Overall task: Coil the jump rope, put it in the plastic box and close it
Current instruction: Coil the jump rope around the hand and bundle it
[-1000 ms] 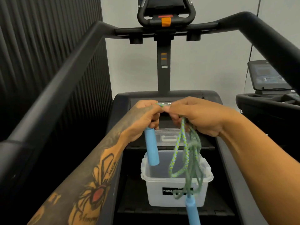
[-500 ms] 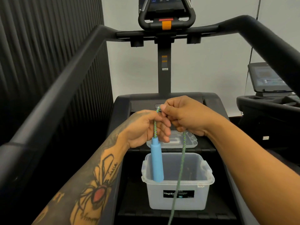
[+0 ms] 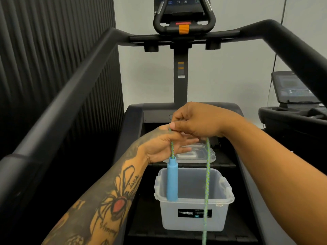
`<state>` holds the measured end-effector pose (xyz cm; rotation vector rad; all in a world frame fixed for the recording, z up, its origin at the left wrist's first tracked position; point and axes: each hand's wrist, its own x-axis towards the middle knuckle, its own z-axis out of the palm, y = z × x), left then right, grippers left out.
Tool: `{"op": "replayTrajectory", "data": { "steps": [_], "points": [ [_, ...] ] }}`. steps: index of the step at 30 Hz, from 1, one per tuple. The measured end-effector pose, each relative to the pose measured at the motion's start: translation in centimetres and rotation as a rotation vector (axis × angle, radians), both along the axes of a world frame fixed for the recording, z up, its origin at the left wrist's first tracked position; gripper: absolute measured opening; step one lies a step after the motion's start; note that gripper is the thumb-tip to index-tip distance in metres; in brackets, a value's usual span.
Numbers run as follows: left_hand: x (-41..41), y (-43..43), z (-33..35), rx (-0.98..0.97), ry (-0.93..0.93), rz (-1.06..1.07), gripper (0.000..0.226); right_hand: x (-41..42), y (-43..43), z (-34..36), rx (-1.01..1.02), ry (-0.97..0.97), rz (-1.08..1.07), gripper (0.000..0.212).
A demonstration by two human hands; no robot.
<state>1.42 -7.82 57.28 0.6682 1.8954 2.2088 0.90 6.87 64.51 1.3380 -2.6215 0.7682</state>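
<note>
A green-and-yellow braided jump rope (image 3: 207, 175) hangs from my right hand (image 3: 198, 121), which pinches it above the box. One blue handle (image 3: 172, 179) dangles from a short length of rope in front of my left hand (image 3: 164, 145). My left hand's fingers are spread and the rope runs across its palm. The long strand drops past the box's front and out of the frame's bottom edge. The clear plastic box (image 3: 194, 220) stands uncovered on the treadmill belt, with nothing inside. Its clear lid (image 3: 192, 154) lies flat just behind it.
Black treadmill rails run along both sides (image 3: 58, 110) (image 3: 300, 55), joined by a console (image 3: 184, 16) straight ahead. A second machine (image 3: 293, 106) stands at the right. A dark ribbed wall is on the left.
The bundled loops that hung from my right hand have dropped into one long strand. My left hand let go of the blue handle and spread its fingers; the handle now dangles lower.
</note>
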Motion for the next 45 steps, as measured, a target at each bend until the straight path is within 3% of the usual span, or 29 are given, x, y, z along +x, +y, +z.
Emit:
{"op": "replayTrajectory", "data": {
  "steps": [3, 7, 12, 16, 20, 24, 45],
  "points": [
    [-0.4, -0.2, 0.1, 0.098, 0.039, -0.1, 0.036, 0.0, -0.1, 0.7, 0.102, -0.067, 0.014, 0.037],
    [-0.5, -0.5, 0.1, 0.163, 0.052, -0.143, 0.051, 0.2, -0.7, 1.3, 0.149, 0.063, 0.013, 0.027],
    [0.0, -0.6, 0.3, 0.077, -0.009, -0.135, 0.074, -0.2, -0.2, 1.9, 0.144, 0.083, -0.003, 0.017],
    [0.5, -2.4, 0.4, 0.029, -0.092, -0.263, 0.068, -0.8, 2.2, 3.3, 0.202, 0.026, -0.029, 0.019],
    [0.9, -2.4, 0.7, 0.032, -0.062, -0.419, 0.064, -1.2, 1.8, 3.1, -0.065, -0.002, 0.076, 0.022],
    [1.0, -1.6, 0.8, 0.076, -0.019, -0.523, 0.077, -1.4, 0.3, 2.6, -0.223, 0.085, 0.08, 0.023],
    [0.4, 0.2, 1.1, 0.095, 0.022, -0.556, 0.066, -2.4, 0.1, 3.0, -0.309, 0.08, 0.1, 0.021]
  ]
}}
